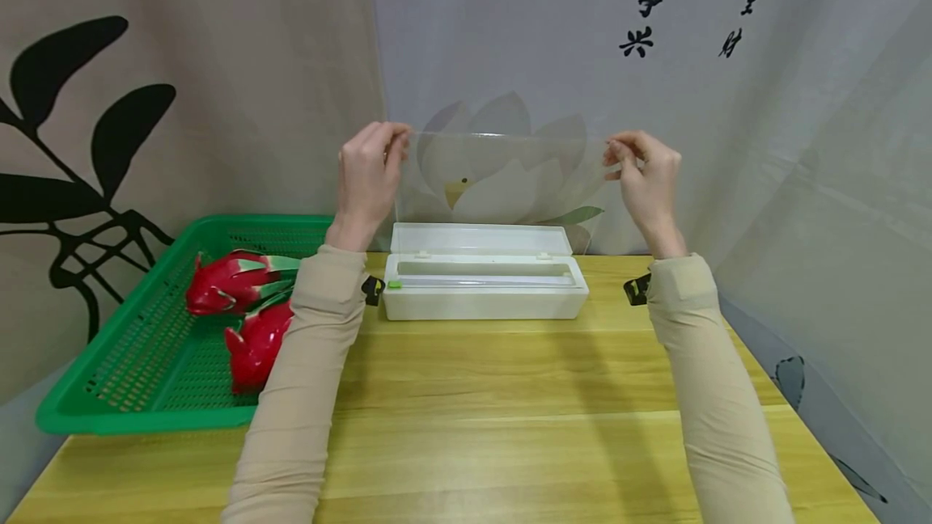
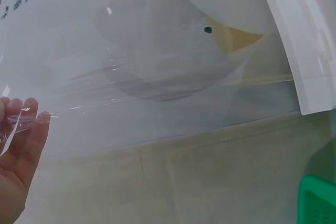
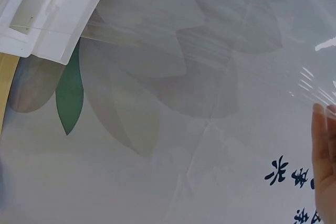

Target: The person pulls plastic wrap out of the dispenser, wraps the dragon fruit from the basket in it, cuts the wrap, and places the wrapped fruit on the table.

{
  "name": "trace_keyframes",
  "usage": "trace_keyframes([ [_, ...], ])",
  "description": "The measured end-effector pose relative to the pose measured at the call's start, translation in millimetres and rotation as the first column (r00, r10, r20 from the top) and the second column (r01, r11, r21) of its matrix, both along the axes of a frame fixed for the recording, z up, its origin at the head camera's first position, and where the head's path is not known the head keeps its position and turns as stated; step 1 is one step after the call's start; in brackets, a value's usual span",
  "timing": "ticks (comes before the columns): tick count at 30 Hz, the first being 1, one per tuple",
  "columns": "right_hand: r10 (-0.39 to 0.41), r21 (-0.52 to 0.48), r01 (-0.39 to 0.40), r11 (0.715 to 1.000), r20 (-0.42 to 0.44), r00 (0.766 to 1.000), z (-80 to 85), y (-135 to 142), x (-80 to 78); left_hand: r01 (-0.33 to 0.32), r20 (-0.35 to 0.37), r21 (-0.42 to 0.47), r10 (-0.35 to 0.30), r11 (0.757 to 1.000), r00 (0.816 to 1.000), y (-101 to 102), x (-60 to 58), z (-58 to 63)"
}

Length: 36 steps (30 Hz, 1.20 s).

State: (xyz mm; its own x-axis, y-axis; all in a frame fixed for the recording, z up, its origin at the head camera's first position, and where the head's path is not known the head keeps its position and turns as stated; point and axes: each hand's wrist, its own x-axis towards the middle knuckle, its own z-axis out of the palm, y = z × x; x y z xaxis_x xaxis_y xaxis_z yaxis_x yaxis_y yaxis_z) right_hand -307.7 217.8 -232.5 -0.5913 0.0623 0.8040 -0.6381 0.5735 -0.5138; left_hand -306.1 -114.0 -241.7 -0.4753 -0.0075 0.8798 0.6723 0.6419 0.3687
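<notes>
A clear sheet of cling film (image 1: 502, 135) is stretched upright between both raised hands. My left hand (image 1: 366, 176) pinches its upper left corner; in the left wrist view the film bunches at the fingertips (image 2: 44, 116). My right hand (image 1: 650, 172) pinches the upper right corner, and fine creases run from it in the right wrist view. Below the film stands a white cling film dispenser (image 1: 484, 305), its lid (image 1: 480, 239) raised at the back. The film reaches down to this box. A small green piece (image 1: 395, 285) sits at the left of its front rail.
A green plastic basket (image 1: 149, 420) stands on the left, partly behind the left forearm. Two red dragon fruits (image 1: 231, 283) lie in it. Under everything is a wooden table (image 1: 495, 427); a printed curtain (image 1: 502, 39) hangs close behind the dispenser.
</notes>
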Motion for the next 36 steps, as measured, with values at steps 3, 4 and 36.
trace_keyframes([
  [3, 0.003, 0.0, -0.003, 1.0, -0.008, 1.0, 2.1, 0, -0.3, -0.003, 0.004, 0.002, 0.003, 1.0, 1.0, 0, 1.7, 2.8],
  [4, 0.003, 0.0, -0.003, 1.0, -0.011, 1.0, 2.6, 0, -0.6, -0.003, 0.001, 0.004, 0.003, 1.0, 1.0, 0, 2.1, 3.6],
  [36, -0.025, -0.011, 0.025, 1.0, -0.044, 0.999, 27.4, -2, 4.4, 0.0, -0.031, 0.021, 0.001, 1.0, 1.0, -2, 8.3, 25.9],
])
